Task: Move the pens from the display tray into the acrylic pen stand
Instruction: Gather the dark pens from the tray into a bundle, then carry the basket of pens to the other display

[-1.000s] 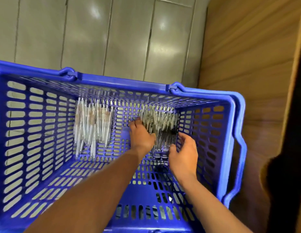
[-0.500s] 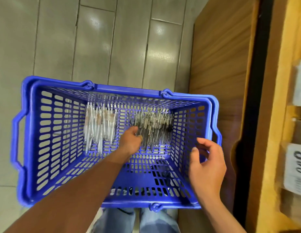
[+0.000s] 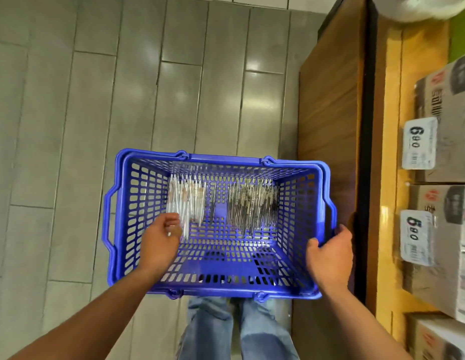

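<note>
A blue plastic basket point(image 3: 252, 291) sits on the tiled floor in front of my legs. Inside it, along the far side, lie two bunches of pens: white pens point(image 3: 187, 201) on the left and clear dark-tipped pens point(image 3: 252, 203) on the right. My left hand point(image 3: 162, 240) is inside the basket at the near ends of the white pens, fingers curled round them with white showing between the fingers. My right hand point(image 3: 330, 252) grips the basket's right rim, thumb inside and fingers over the edge. No acrylic stand is in view.
A wooden cabinet side point(image 3: 330, 100) stands right of the basket. Beyond it, yellow shelves hold cardboard boxes point(image 3: 444, 120) with white price labels point(image 3: 418, 142). Grey floor tiles point(image 3: 96, 100) spread to the left and ahead.
The view has pulled back and up from the basket. My left hand moved from the dark pens left to the white pens. My right hand left the basket's inside and took hold of its right rim.
</note>
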The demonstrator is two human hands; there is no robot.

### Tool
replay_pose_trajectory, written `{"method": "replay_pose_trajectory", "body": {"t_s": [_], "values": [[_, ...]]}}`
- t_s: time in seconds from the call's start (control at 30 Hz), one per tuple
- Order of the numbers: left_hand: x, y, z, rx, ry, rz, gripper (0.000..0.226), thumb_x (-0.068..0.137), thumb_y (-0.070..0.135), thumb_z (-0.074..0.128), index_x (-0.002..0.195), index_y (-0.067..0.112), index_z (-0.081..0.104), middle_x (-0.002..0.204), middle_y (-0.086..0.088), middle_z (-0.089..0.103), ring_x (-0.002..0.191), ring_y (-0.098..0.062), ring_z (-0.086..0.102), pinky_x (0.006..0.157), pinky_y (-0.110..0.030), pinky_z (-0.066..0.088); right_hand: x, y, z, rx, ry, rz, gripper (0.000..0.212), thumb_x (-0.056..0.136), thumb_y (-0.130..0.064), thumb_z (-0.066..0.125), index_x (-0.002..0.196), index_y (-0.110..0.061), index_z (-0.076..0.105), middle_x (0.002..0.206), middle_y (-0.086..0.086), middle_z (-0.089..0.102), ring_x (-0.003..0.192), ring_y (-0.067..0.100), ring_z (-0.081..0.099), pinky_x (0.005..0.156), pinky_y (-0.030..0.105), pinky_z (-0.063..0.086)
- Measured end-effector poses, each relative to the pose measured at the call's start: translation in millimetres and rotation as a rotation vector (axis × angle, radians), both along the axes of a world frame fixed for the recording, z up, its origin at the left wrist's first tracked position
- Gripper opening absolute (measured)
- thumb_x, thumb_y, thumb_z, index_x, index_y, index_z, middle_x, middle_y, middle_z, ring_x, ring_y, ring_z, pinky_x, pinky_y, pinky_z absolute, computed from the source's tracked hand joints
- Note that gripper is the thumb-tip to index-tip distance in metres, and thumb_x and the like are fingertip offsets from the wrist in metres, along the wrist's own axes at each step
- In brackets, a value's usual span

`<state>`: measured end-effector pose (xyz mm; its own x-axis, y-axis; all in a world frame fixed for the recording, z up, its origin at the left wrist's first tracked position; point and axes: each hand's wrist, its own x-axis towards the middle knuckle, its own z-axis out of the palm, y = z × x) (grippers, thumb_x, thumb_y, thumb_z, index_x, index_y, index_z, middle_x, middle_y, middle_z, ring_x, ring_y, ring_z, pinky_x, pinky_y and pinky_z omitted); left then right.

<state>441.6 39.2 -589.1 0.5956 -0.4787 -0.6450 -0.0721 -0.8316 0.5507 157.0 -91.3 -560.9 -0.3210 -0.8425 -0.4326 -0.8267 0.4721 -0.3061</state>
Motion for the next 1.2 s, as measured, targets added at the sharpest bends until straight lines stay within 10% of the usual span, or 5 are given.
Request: {"method": "replay_pose_trajectory", "body": {"t_s": [0.2, 0.33, 0.43, 0.77, 1.2], "values": [[60, 18, 16, 0.012, -0.560, -0.040, 0.044, 0.085, 0.006, 0.068, 0.126, 0.005, 0.053, 0.124, -0.020, 0.052, 0.113, -0.039, 0.047, 0.096, -0.050, 0.039, 22, -5, -16, 0.092, 0.248, 0.046, 0.067, 0.081, -0.018, 0.070, 0.132, 0.010, 0.037, 0.130, 0.034, 0.042, 0.118, 0.049, 0.041, 0.103, 0.046, 0.034], [91, 32, -2, 0.250, -0.376, 0.167, 0.066, 0.087, 0.024, 0.072, 0.140, 0.006, 0.039, 0.138, -0.023, 0.044, 0.121, -0.045, 0.046, 0.102, -0.056, 0.040, 33, -12, -30, 0.129, 0.334, -0.033, 0.064, 0.082, -0.025, 0.072, 0.128, 0.005, 0.040, 0.132, 0.032, 0.037, 0.119, 0.048, 0.039, 0.100, 0.050, 0.038], [101, 41, -11, 0.285, -0.191, 0.339, 0.041, 0.087, 0.033, 0.073, 0.115, 0.011, 0.053, 0.111, -0.020, 0.064, 0.091, -0.037, 0.063, 0.087, -0.049, 0.052, 27, -10, -39, 0.098, 0.325, 0.008, 0.062, 0.077, -0.030, 0.077, 0.119, 0.002, 0.043, 0.126, 0.030, 0.042, 0.114, 0.048, 0.045, 0.095, 0.050, 0.041], [130, 65, 6, 0.060, 0.108, 0.598, 0.023, 0.077, 0.014, 0.082, 0.085, 0.013, 0.059, 0.089, -0.022, 0.072, 0.072, -0.037, 0.070, 0.073, -0.053, 0.059, 2, -27, -37, 0.151, -0.196, -0.088, 0.027, 0.071, -0.018, 0.082, 0.075, -0.018, 0.055, 0.069, -0.006, 0.063, 0.073, 0.025, 0.063, 0.066, 0.033, 0.047], [150, 72, 187, -0.139, 0.180, 0.712, 0.020, 0.080, 0.020, 0.079, 0.091, 0.013, 0.065, 0.076, -0.015, 0.075, 0.056, -0.027, 0.071, 0.054, -0.041, 0.060, 39, -79, 156, 0.167, -0.541, -0.001, 0.016, 0.078, -0.011, 0.079, 0.088, -0.008, 0.067, 0.070, 0.001, 0.072, 0.051, 0.006, 0.064, 0.043, 0.017, 0.045]]}}
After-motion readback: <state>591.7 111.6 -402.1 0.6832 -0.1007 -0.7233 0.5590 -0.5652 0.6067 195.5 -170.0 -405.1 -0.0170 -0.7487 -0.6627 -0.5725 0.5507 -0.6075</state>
